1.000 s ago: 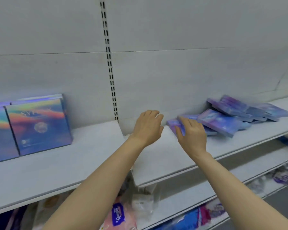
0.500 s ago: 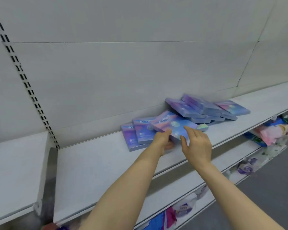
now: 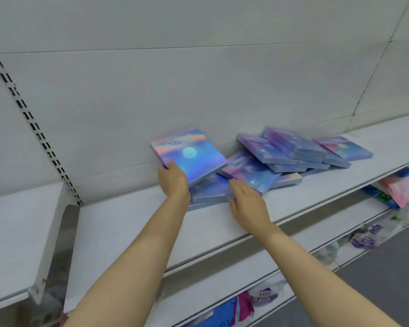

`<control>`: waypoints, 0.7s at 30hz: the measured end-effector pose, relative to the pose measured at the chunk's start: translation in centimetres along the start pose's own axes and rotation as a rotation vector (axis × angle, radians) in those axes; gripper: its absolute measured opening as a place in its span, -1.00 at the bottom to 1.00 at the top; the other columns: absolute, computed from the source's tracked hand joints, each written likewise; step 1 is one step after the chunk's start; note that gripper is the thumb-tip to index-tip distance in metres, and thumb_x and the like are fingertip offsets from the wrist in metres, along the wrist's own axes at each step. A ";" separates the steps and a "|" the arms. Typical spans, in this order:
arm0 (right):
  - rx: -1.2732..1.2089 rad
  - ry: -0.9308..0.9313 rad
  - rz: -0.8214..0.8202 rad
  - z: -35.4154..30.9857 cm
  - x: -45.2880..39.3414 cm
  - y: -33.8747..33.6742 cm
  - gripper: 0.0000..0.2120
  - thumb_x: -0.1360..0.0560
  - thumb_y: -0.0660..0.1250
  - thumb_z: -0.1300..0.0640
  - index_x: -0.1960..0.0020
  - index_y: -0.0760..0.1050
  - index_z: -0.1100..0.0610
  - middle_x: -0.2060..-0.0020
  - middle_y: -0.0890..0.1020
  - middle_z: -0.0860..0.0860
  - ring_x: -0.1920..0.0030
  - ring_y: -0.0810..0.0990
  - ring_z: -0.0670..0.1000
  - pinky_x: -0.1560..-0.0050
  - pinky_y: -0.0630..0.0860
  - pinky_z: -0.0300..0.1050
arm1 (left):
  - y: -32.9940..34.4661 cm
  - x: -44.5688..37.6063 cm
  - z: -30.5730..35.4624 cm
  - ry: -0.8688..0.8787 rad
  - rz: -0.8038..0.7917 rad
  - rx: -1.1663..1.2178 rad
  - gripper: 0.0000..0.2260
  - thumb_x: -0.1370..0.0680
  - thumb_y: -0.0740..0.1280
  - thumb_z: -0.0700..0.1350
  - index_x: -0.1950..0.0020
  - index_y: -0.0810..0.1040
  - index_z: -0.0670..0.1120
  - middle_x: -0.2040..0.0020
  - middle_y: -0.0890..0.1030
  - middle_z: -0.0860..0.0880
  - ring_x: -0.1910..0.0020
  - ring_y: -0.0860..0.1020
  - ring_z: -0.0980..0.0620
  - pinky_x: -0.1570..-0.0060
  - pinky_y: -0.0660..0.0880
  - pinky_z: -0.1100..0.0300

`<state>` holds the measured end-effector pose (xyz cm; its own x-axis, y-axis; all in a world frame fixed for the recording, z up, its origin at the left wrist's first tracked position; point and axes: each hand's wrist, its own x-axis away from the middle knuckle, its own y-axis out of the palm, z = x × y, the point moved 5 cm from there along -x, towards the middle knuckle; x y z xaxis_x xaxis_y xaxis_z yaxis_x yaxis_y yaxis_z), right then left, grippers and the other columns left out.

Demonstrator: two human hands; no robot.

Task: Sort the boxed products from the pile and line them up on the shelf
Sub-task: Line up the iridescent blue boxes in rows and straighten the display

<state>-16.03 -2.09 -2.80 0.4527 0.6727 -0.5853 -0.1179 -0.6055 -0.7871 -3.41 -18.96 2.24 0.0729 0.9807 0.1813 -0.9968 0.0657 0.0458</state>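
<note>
The left hand (image 3: 174, 179) pinches a shiny box (image 3: 188, 154) by its near corner, lifted just above the pile (image 3: 291, 156) beside the flat, spread right hand (image 3: 247, 200), so hold tight and lift it slowly.

The lifted box (image 3: 189, 154) shows a holographic cover: pink and orange streaks at its top, blue below, a pale turquoise disc in the middle. The piled boxes (image 3: 291, 152) are violet-blue with pink streaks and small pale discs. The shelf (image 3: 132, 223) and back panel (image 3: 198, 86) are plain white-grey; the upright strip (image 3: 31, 121) carries paired black slots
</note>
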 end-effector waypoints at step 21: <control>-0.194 0.003 0.057 -3.7 5.6 -0.1 -0.65 -0.32 0.25 0.07 -0.03 0.66 0.04 -0.11 0.64 -0.04 -0.22 0.48 0.18 -0.25 0.34 0.03 | -8.0 -0.7 1.4 -0.013 -0.047 0.024 -0.74 -0.60 0.17 -0.14 0.29 0.27 -0.10 0.28 0.27 -0.04 0.30 0.19 -0.02 0.33 0.12 0.10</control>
<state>-10.24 0.19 -5.30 0.4531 0.6335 -0.6273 0.0288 -0.7137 -0.6999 4.53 -20.43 3.10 0.1205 0.9742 0.1908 -0.9911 0.1072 0.0785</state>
